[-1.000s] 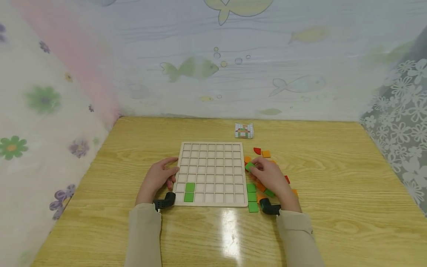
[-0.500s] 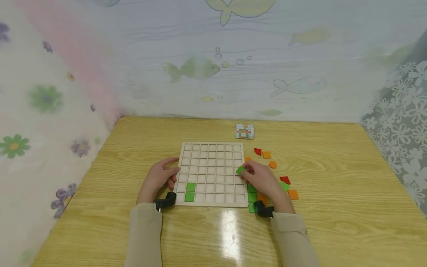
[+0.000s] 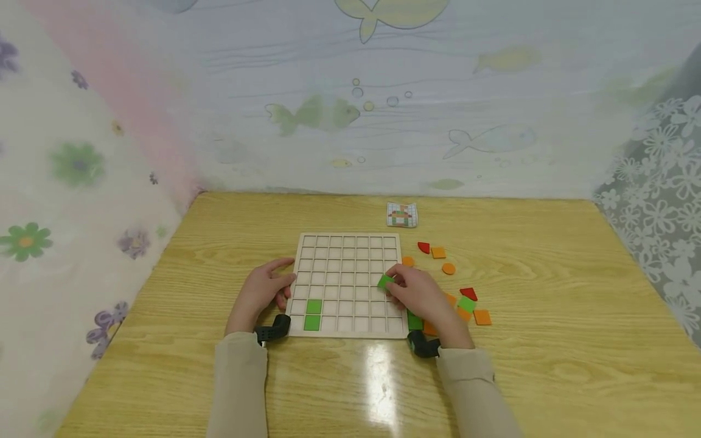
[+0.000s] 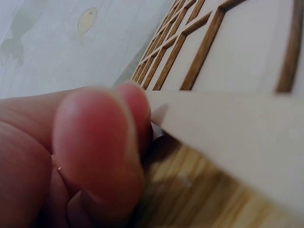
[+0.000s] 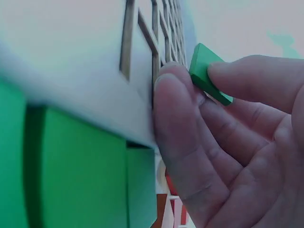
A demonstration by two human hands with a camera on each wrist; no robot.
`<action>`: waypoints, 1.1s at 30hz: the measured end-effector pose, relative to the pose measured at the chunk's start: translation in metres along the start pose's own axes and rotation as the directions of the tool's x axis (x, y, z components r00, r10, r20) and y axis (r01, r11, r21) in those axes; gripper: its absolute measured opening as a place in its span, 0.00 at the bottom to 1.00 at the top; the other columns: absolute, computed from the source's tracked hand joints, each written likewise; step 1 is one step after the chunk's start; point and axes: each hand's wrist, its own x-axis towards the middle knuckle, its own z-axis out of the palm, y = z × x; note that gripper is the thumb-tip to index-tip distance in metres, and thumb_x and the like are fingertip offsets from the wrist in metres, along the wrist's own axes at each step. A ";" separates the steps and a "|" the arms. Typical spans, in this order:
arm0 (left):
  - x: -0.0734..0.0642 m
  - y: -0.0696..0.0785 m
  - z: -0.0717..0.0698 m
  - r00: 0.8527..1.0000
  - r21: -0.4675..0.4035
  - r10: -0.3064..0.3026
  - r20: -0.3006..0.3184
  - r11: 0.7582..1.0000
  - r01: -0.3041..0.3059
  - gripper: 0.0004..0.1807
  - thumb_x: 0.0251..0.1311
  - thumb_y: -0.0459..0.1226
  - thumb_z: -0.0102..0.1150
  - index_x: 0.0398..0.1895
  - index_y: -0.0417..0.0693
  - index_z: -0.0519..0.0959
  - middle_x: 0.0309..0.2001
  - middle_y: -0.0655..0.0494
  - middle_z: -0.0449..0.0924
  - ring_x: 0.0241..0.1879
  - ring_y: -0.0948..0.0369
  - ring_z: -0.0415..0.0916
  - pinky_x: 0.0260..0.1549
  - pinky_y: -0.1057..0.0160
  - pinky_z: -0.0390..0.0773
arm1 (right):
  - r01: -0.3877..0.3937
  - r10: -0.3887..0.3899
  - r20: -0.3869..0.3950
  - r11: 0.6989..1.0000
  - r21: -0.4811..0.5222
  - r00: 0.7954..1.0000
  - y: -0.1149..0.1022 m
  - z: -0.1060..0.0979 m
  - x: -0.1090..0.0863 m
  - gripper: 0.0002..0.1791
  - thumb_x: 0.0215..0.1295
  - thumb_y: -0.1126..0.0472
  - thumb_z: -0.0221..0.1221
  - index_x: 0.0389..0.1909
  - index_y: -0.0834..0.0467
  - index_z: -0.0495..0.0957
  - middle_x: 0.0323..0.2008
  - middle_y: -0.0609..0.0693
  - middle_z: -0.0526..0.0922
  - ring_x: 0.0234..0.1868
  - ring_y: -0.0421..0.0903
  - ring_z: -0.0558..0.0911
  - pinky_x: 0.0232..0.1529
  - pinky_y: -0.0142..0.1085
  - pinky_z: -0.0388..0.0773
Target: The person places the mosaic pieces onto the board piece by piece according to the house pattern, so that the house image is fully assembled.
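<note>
So we're pinching a green square tile (image 3: 384, 282) with our right hand (image 3: 420, 296) above the gridded board (image 3: 350, 334); our left hand (image 3: 263, 288), unclenched, touches its edge, probably steadying it.

From above, the head view looks forward and down over the counter (image 3: 547, 274) to the wall (image 3: 405, 146). The wrist views, low and close, look past the left fingers (image 4: 95, 137) and right fingers (image 5: 178, 128) across the board (image 3: 347, 278), which all three share.

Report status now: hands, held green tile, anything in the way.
Right hand pinching green tile, raised over right side of board. Left hand at board's left edge. Two green tiles seated lower left; no obstruction seen.
</note>
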 end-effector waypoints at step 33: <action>-0.003 0.000 -0.001 1.000 -0.040 0.005 -0.008 0.999 -0.006 0.23 0.58 0.41 0.56 0.58 0.58 0.68 0.18 0.47 0.75 0.11 0.55 0.71 0.19 0.58 0.76 | 0.096 -0.092 0.082 0.994 -0.054 0.992 -0.047 0.042 0.035 0.16 0.57 0.60 0.48 0.46 0.51 0.75 0.14 0.49 0.73 0.13 0.43 0.70 0.28 0.35 0.70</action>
